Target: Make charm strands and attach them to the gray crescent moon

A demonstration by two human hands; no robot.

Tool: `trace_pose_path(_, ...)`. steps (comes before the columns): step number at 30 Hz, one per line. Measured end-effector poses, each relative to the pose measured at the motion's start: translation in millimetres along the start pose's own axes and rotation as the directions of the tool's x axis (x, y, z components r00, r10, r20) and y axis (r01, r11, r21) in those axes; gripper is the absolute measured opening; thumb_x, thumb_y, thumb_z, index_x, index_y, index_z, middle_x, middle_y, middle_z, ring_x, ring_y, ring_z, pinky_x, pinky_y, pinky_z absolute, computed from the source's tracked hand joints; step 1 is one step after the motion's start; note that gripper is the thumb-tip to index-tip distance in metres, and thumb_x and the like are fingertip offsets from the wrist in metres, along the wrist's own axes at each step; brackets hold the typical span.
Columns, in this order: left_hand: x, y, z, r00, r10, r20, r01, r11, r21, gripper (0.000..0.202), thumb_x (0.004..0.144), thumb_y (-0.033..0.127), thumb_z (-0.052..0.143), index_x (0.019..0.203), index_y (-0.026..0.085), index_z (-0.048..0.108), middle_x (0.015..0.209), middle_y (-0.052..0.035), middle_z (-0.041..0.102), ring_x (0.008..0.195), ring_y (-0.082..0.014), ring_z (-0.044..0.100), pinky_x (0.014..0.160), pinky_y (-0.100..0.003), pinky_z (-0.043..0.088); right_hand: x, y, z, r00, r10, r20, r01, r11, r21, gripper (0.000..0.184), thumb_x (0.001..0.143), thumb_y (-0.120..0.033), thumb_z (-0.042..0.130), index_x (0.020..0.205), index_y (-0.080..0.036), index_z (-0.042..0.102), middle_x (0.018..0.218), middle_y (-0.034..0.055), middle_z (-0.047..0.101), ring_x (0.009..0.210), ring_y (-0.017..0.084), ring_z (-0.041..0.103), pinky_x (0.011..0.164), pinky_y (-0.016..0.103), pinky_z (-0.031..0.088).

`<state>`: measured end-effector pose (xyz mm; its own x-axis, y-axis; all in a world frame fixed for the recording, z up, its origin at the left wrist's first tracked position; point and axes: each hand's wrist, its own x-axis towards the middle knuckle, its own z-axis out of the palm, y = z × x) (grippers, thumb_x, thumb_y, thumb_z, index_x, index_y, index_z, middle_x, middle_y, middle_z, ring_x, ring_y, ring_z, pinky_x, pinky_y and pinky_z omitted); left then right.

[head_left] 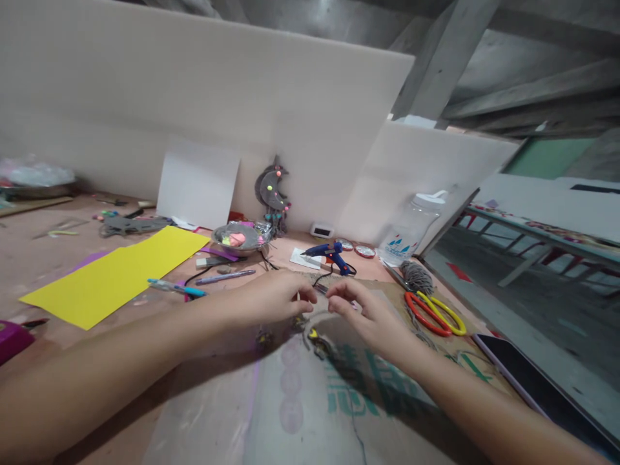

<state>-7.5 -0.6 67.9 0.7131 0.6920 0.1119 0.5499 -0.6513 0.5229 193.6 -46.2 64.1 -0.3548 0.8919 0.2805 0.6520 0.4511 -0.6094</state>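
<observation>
Nearest lies a translucent plastic sheet with green printed characters, spread over the counter; at its right is a black flat phone with a pale edge. On the sheet, just below and between the two hands, lies a small dark clump with a yellow spot; its exact form is too blurred to tell.

The left hand and the right hand face each other above this clump, near but apart. On both, the fingers are bent toward the thumb; I cannot tell whether a thin thing is pinched there.

I judge that the step in hand is a fine handling of small craft pieces. The next move would call for a light fingertip grip on the clump, and for steadying the sheet, which could slide.

Farther, to the right, are the scissors with orange and yellow loop handles and a ball of grey yarn. Beyond the hands, a dark-blue glue gun rests with its nozzle to the left; behind, a grey crescent-moon ornament with coloured beads leans at the white partition.
</observation>
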Motion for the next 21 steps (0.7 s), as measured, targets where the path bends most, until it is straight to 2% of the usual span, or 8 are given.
trace_pose_path(2,1.1,-3.7,3.2,1.0,0.0,-0.004,0.0,1.0,-0.001,0.027,0.084,0.032,0.051,0.103,0.023,0.068,0.098,-0.002,0.072,0.085,-0.0179,0.064,0.07,-0.026,0.042,1.3,-0.5,-3.3,1.0,-0.003,-0.026,0.004,1.0,0.027,0.017,0.092,-0.029,0.041,0.092,-0.018,0.055,0.085,0.0036,0.064,0.076,0.015,0.058,0.067,0.026,0.045)
trace_pose_path(4,1.6,-5.6,5.2,1.0,0.016,-0.001,-0.016,1.0,-0.004,0.028,0.085,0.034,0.05,0.104,0.023,0.068,0.098,-0.0015,0.072,0.084,-0.0175,0.064,0.07,-0.025,0.042,1.5,0.5,-6.4,1.0,-0.021,-0.005,0.021,0.999,-0.039,0.018,0.091,-0.028,0.044,0.088,-0.018,0.059,0.083,0.0037,0.065,0.077,0.015,0.059,0.069,0.026,0.045)
trace_pose_path(7,1.0,-4.2,5.7,0.999,0.034,0.018,-0.034,0.999,0.014,0.027,0.085,0.031,0.049,0.102,0.024,0.069,0.097,-0.0008,0.073,0.083,-0.0172,0.064,0.07,-0.025,0.042,0.3,6.9,-6.3,0.988,-0.029,0.15,0.056,0.982,-0.18,0.016,0.086,-0.023,0.051,0.084,-0.019,0.066,0.082,0.0039,0.068,0.077,0.016,0.061,0.07,0.027,0.045)
trace_pose_path(10,0.0,-1.3,4.3,0.999,0.033,0.026,-0.034,0.999,0.041,0.027,0.084,0.029,0.049,0.1,0.023,0.07,0.095,-0.0016,0.073,0.081,-0.0172,0.064,0.068,-0.025,0.041,-2.3,15.5,2.0,0.971,-0.025,0.237,0.085,0.966,-0.244,0.019,0.088,-0.023,0.051,0.091,-0.02,0.069,0.089,0.0044,0.07,0.081,0.016,0.062,0.073,0.028,0.045)
trace_pose_path(15,0.1,-0.8,2.4,1.0,0.016,0.024,-0.018,0.998,0.057,0.027,0.083,0.029,0.05,0.1,0.021,0.069,0.097,-0.0042,0.072,0.082,-0.0181,0.064,0.067,-0.025,0.04,-5.1,21.6,20.6,0.952,-0.055,0.301,0.159,0.93,-0.333,0.021,0.088,-0.03,0.054,0.097,-0.021,0.071,0.093,0.0066,0.07,0.09,0.019,0.062,0.081,0.03,0.045)
trace_pose_path(19,0.6,-2.3,3.4,0.997,0.042,0.063,-0.047,0.996,0.077,0.026,0.084,0.031,0.049,0.095,0.022,0.071,0.095,-0.0035,0.073,0.079,-0.0179,0.063,0.064,-0.025,0.038,-6.7,23.1,26.6,0.954,-0.022,0.299,0.132,0.927,-0.35,0.021,0.086,-0.022,0.056,0.103,-0.022,0.069,0.098,0.0063,0.067,0.091,0.018,0.062,0.081,0.029,0.046)
trace_pose_path(21,0.5,-2.3,3.7,0.997,0.054,0.062,-0.059,0.995,0.078,0.026,0.084,0.031,0.049,0.094,0.022,0.071,0.094,-0.0028,0.073,0.077,-0.0175,0.063,0.063,-0.024,0.038,-7.3,24.4,27.3,0.959,-0.01,0.284,0.109,0.936,-0.336,0.019,0.084,-0.018,0.057,0.098,-0.022,0.069,0.096,0.0048,0.067,0.09,0.017,0.062,0.079,0.028,0.046)
